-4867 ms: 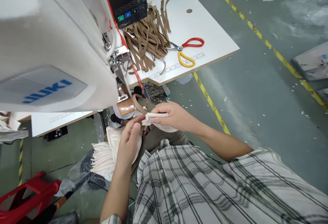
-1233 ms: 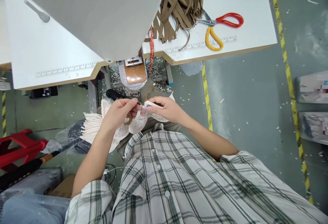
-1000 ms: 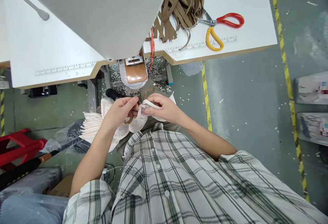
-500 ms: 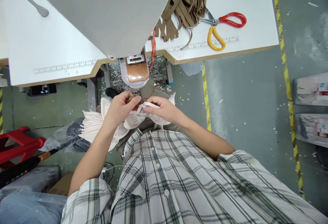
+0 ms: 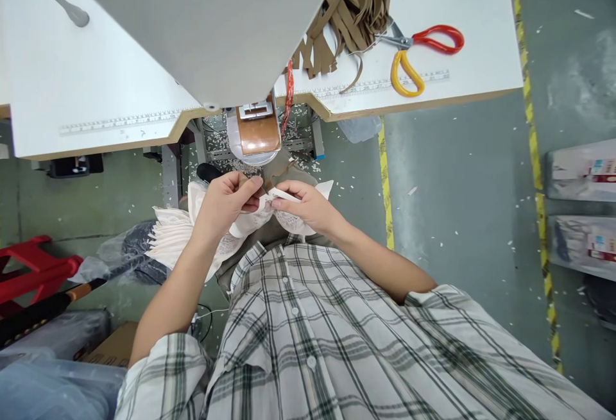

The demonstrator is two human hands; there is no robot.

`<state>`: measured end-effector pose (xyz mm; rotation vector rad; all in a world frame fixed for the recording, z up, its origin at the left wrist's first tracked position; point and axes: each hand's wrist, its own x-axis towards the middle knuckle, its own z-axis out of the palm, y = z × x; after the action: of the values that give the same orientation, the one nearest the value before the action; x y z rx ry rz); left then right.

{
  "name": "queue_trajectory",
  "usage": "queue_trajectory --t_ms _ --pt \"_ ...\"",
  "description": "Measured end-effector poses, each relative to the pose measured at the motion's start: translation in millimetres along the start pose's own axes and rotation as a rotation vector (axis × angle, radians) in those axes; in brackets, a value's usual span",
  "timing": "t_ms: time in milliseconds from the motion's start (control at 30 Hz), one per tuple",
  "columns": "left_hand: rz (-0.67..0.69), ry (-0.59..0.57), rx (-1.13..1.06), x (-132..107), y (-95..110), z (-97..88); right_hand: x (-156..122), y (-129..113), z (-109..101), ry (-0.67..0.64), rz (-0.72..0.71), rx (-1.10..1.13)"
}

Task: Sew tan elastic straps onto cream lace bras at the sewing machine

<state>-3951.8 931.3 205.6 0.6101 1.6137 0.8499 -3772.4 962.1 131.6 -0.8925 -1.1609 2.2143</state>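
Plastic-wrapped dark object (image 5: 138,248), left of the lace garment (image 5: 292,223) our right hand (image 5: 307,204) grips; our left hand (image 5: 225,202), now curled tighter, hold unclear.

scissors, red and yellow handles spread (image 5: 407,42), on white tabletop (image 5: 471,3). printed ruler scale (image 5: 437,76) near front edge. grey spoon-shaped tool (image 5: 77,15) far left. floor: red stool frame (image 5: 36,267), black-yellow tape (image 5: 385,195).

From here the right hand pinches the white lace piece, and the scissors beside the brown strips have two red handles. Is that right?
Not quite: the head view shows the scissors with one red handle and one yellow handle. They do lie beside the brown strips, and the right hand pinches the white lace piece.
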Motion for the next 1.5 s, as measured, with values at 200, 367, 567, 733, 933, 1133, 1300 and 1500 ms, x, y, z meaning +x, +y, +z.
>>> queue_trajectory --t_ms 200,367,567,733,933,1133,1300,1500 --pt "-0.037 -0.045 -0.048 1 0 0.0 -3 -3 1 -0.003 0.017 0.004" --pt "-0.047 -0.050 -0.031 1 2 0.4 -4 -5 0 -0.008 0.012 -0.018" --pt "0.045 -0.031 0.160 1 4 0.0 -5 -6 0 0.003 0.003 -0.067" --pt "0.683 0.354 0.698 9 -34 -2.1 0 -4 -17 0.207 -0.046 0.004" --pt "0.524 -0.031 0.954 45 -145 12.9 -2 -1 -74 0.392 -0.071 -0.143" --pt "0.393 0.024 1.039 73 -180 25.6 1 6 -143 0.563 -0.184 -0.604" --pt "0.400 0.035 1.090 72 -170 45.1 30 15 -166 0.617 -0.313 -0.835" --pt "0.358 0.195 1.020 -3 -159 11.8 68 50 -158 0.476 -0.177 -1.247"
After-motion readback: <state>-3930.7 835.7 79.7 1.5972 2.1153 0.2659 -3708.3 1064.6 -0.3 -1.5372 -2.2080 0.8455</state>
